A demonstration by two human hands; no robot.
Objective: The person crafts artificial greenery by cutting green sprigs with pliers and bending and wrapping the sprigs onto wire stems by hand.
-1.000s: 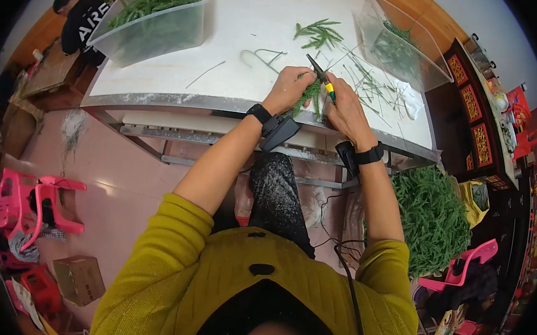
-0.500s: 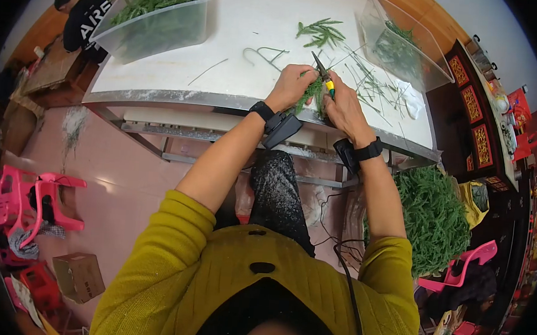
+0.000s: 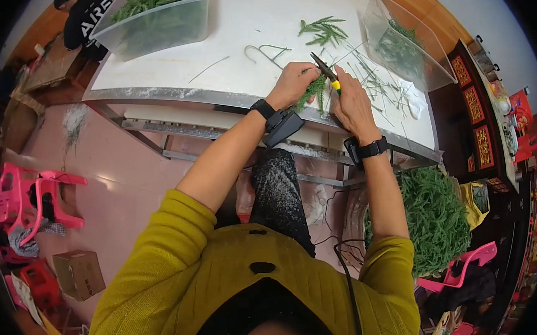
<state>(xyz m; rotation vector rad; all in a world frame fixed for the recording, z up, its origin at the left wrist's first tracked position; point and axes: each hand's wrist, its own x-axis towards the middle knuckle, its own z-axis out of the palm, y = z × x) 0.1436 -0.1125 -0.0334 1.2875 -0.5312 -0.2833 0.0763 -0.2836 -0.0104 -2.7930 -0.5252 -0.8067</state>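
My left hand [image 3: 291, 86] is closed around a green artificial pine sprig [image 3: 313, 94] at the near edge of the white table [image 3: 163, 67]. Pliers [image 3: 327, 71] with yellow-and-green handles are gripped in my right hand [image 3: 355, 105], jaws pointing up and left just above the sprig. Whether the jaws touch it I cannot tell. Beyond my hands lies another green sprig [image 3: 323, 29]. A bent green wire piece [image 3: 267, 54] rests left of the pliers, and several thin green stems [image 3: 374, 81] are scattered to the right.
Clear plastic bins of greenery stand at the table's far left [image 3: 166, 26] and far right [image 3: 407, 49]. A large heap of green sprigs [image 3: 430, 216] sits right of my legs. Pink chairs [image 3: 36, 198] and a cardboard box [image 3: 78, 274] are on the left; a person [image 3: 86, 21] is beyond the table.
My right hand has shifted slightly right, its fingers straighter along the pliers. The pliers now slant more to the left. My left hand keeps its hold on the sprig.
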